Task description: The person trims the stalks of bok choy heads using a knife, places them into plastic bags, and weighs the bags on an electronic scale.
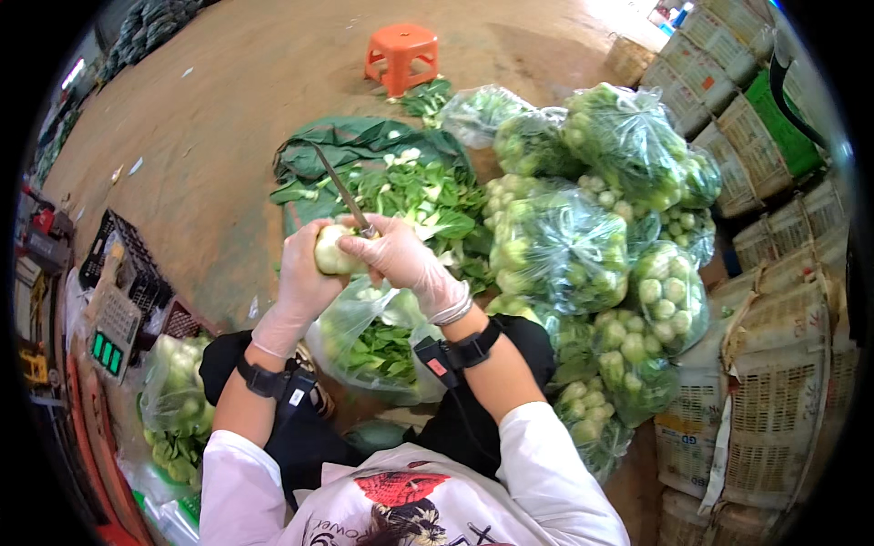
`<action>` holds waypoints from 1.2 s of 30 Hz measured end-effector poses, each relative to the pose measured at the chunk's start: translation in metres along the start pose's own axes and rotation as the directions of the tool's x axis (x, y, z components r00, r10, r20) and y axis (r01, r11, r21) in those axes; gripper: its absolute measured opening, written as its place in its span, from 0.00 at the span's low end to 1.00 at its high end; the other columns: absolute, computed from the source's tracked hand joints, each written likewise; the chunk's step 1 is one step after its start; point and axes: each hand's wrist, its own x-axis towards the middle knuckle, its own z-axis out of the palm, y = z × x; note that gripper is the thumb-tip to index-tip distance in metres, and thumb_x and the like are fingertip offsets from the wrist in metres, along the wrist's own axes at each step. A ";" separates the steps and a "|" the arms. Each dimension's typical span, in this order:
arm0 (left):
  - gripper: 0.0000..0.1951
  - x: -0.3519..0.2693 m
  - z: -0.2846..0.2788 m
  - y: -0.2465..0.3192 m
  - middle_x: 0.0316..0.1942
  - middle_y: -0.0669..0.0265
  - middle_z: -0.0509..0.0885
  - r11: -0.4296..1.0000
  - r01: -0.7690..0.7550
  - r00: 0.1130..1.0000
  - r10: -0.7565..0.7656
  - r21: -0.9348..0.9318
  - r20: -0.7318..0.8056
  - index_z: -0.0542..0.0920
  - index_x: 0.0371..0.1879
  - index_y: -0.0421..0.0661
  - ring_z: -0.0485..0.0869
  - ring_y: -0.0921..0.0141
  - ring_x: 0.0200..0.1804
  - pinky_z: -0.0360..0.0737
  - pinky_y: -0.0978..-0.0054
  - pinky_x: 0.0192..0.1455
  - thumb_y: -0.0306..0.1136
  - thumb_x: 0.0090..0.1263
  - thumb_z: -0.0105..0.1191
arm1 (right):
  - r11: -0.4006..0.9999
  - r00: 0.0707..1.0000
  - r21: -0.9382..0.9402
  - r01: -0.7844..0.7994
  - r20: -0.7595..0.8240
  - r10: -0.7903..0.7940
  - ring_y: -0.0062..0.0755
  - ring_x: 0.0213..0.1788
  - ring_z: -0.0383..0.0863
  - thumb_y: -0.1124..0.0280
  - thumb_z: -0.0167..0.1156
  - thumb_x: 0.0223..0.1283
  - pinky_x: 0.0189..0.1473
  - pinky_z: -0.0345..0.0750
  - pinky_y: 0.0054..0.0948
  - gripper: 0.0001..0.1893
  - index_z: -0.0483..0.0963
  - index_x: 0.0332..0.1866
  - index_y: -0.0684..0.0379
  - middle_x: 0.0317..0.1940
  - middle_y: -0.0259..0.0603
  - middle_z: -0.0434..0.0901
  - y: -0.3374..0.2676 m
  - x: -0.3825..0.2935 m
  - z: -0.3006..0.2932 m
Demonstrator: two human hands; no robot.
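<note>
My left hand (300, 269), in a thin clear glove, is closed around a head of bok choy (334, 251), its pale base turned toward my right hand. My right hand (399, 256), gloved too, grips the handle of a knife (341, 188) whose blade points up and away; the right thumb rests against the bok choy base. Below both hands, between my knees, an opened clear plastic bag (341, 327) holds leafy greens. Just beyond the hands, loose leaves (437, 198) lie heaped on a dark green sheet (321, 140).
Filled clear bags of bok choy (560, 252) are piled at the right, with stacked plastic crates (771, 382) behind them. An orange stool (403, 51) stands ahead. At the left are a scale with a lit display (113, 334), a black crate (130, 259) and another filled bag (174, 389).
</note>
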 end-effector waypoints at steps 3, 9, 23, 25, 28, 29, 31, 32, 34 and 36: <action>0.34 0.005 -0.012 0.011 0.46 0.62 0.75 0.872 0.155 0.983 -0.087 -0.463 0.164 0.69 0.53 0.46 0.75 0.66 0.49 0.72 0.69 0.52 0.25 0.42 0.68 | 0.994 0.996 0.061 -0.087 -0.027 0.089 0.15 0.13 0.68 0.60 0.60 0.56 0.15 0.64 0.16 0.19 0.73 0.46 0.64 0.19 0.31 0.74 -0.001 0.006 -0.015; 0.39 -0.061 -0.160 0.009 0.47 0.63 0.77 0.352 0.156 0.950 -0.310 -0.923 0.042 0.66 0.57 0.43 0.73 0.73 0.52 0.70 0.71 0.56 0.27 0.42 0.71 | 0.976 0.997 -0.212 0.047 -0.045 -0.058 0.14 0.18 0.69 0.70 0.55 0.57 0.18 0.64 0.16 0.11 0.74 0.43 0.61 0.22 0.28 0.74 0.011 0.024 0.018; 0.25 -0.258 -0.325 -0.092 0.31 0.58 0.83 0.198 0.612 0.463 -0.874 0.766 -0.144 0.75 0.36 0.43 0.83 0.59 0.36 0.79 0.64 0.39 0.41 0.41 0.69 | 0.999 0.989 -0.048 -0.005 0.147 0.012 0.15 0.13 0.66 0.70 0.54 0.61 0.15 0.60 0.14 0.15 0.74 0.50 0.65 0.20 0.33 0.74 0.053 -0.002 0.127; 0.18 -0.236 -0.307 -0.121 0.30 0.60 0.84 0.294 0.535 0.514 -0.857 0.792 -0.029 0.81 0.30 0.46 0.84 0.61 0.34 0.80 0.68 0.38 0.39 0.40 0.68 | 0.999 0.983 -0.031 0.026 0.185 -0.020 0.16 0.13 0.67 0.70 0.53 0.61 0.16 0.62 0.14 0.15 0.73 0.50 0.66 0.20 0.34 0.74 0.036 -0.019 0.151; 0.20 -0.221 -0.271 -0.148 0.34 0.58 0.83 0.475 0.425 0.695 -0.716 0.771 0.058 0.82 0.31 0.45 0.82 0.62 0.39 0.78 0.71 0.43 0.43 0.40 0.67 | 0.996 0.973 -0.054 0.064 0.227 -0.050 0.17 0.13 0.68 0.72 0.53 0.61 0.15 0.64 0.15 0.16 0.72 0.51 0.68 0.21 0.35 0.75 0.016 -0.038 0.174; 0.21 -0.219 -0.259 -0.152 0.35 0.57 0.82 0.586 0.371 0.826 -0.563 0.720 0.034 0.82 0.32 0.45 0.82 0.62 0.39 0.78 0.71 0.44 0.45 0.40 0.67 | 0.995 0.970 -0.046 0.092 0.229 -0.079 0.17 0.12 0.68 0.72 0.53 0.61 0.14 0.63 0.15 0.16 0.71 0.52 0.68 0.21 0.34 0.75 0.013 -0.042 0.177; 0.19 -0.212 -0.238 -0.152 0.37 0.57 0.80 0.539 0.383 0.769 -0.636 0.750 0.064 0.84 0.31 0.48 0.78 0.60 0.44 0.74 0.67 0.51 0.49 0.44 0.61 | 0.992 0.976 -0.066 0.112 0.194 -0.098 0.16 0.12 0.67 0.72 0.53 0.61 0.13 0.61 0.14 0.16 0.71 0.52 0.67 0.21 0.34 0.75 0.007 -0.051 0.173; 0.20 -0.221 -0.235 -0.155 0.39 0.56 0.79 0.549 0.411 0.780 -0.625 0.728 0.032 0.83 0.34 0.49 0.76 0.59 0.46 0.73 0.66 0.52 0.49 0.46 0.60 | 0.995 0.981 -0.054 0.083 0.180 -0.072 0.15 0.12 0.67 0.71 0.54 0.61 0.13 0.60 0.15 0.16 0.71 0.52 0.67 0.21 0.34 0.75 0.003 -0.053 0.169; 0.24 -0.266 -0.223 -0.200 0.45 0.53 0.76 0.666 0.340 0.868 -0.494 0.664 0.051 0.81 0.44 0.51 0.74 0.57 0.47 0.71 0.67 0.54 0.52 0.51 0.58 | 0.998 0.993 -0.041 0.041 0.110 -0.036 0.13 0.11 0.65 0.70 0.54 0.61 0.12 0.56 0.14 0.16 0.71 0.52 0.66 0.21 0.32 0.75 -0.004 -0.054 0.152; 0.32 -0.246 -0.223 -0.172 0.47 0.54 0.77 0.644 0.376 0.818 -0.569 0.666 0.088 0.75 0.52 0.50 0.74 0.55 0.53 0.72 0.60 0.54 0.58 0.51 0.58 | 0.998 1.000 -0.061 0.023 -0.016 -0.024 0.12 0.13 0.65 0.70 0.54 0.60 0.14 0.57 0.13 0.16 0.72 0.52 0.64 0.20 0.30 0.74 0.002 -0.052 0.112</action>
